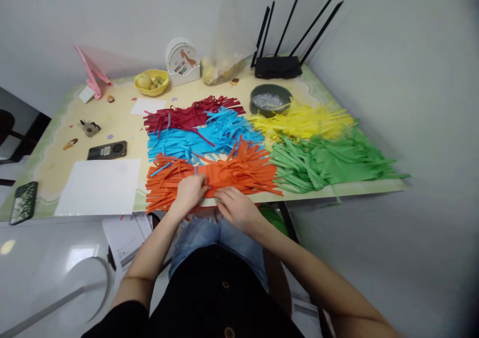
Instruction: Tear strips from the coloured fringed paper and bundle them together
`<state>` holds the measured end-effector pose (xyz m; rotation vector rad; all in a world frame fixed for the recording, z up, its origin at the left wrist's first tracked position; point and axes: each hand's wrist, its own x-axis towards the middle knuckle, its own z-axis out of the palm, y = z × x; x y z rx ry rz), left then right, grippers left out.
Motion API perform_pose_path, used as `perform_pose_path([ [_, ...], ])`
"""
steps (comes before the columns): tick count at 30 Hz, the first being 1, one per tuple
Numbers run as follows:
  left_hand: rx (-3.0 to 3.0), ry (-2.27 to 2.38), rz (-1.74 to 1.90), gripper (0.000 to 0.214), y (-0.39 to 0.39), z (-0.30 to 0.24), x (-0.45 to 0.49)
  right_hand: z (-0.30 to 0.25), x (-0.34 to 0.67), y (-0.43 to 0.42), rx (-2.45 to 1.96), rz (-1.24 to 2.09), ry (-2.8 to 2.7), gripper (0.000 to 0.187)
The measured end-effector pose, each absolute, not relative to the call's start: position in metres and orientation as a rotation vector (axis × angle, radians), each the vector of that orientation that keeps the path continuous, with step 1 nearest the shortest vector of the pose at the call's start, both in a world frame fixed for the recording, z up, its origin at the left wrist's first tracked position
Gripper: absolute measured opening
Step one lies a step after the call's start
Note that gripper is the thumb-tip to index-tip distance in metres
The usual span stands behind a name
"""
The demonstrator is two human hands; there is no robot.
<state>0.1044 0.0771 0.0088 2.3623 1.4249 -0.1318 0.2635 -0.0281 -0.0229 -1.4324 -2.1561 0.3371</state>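
An orange fringed sheet (pixel 214 175), with cut strips at both ends, lies at the table's near edge. My left hand (pixel 191 193) is closed on its lower middle edge, fingers bent inward. Close by on the right, my right hand (pixel 239 209) has its fingertips pinched at the same edge; the exact grip is partly hidden. Behind the orange piece is a blue fringed sheet (pixel 183 143), and behind that a dark red one (pixel 187 116). On the right lie a green fringed sheet (pixel 337 161) and a yellow one (pixel 314 121).
A dark bowl (pixel 258 101) of clear small pieces stands behind the sheets, near a black router (pixel 279 67). At the back sit a yellow fruit bowl (pixel 149 89) and a white holder (pixel 185 73). White paper (pixel 99 188) and a phone (pixel 24 203) lie left.
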Motion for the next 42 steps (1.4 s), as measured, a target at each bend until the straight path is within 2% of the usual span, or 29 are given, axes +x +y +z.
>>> perform_pose_path([
  [6,2.331,1.274,-0.129,0.033,0.087,0.019,0.099,-0.03,0.267,-0.029,-1.629,0.212,-2.081,0.029],
  [15,2.24,1.355,0.058,0.015,0.09,0.01,0.1,-0.028,0.249,-0.023,-1.726,0.199,-2.233,0.041],
  [22,2.2,1.442,0.32,0.017,0.081,0.003,0.097,-0.042,0.237,-0.018,-1.731,0.231,-2.303,0.048],
  [26,2.246,1.362,0.328,0.019,0.08,-0.006,0.097,-0.04,0.235,-0.014,-1.774,0.223,-2.27,0.044],
  [30,2.296,1.187,0.302,0.019,0.07,-0.008,0.093,-0.039,0.238,-0.01,-1.788,0.221,-2.279,0.031],
  [32,2.26,1.186,0.37,0.021,0.05,-0.013,0.079,-0.043,0.243,-0.014,-1.755,0.228,-2.325,0.029],
  [35,2.046,1.304,0.487,0.019,-0.004,-0.039,0.044,-0.051,0.256,-0.03,-1.649,0.229,-2.421,0.037],
  [39,1.529,1.775,0.527,0.014,-0.097,-0.108,-0.023,-0.048,0.269,-0.052,-1.455,0.099,-2.361,0.051],
  [42,1.006,2.088,0.436,0.021,-0.178,-0.163,-0.078,-0.034,0.264,-0.073,-1.321,0.033,-2.441,0.049],
])
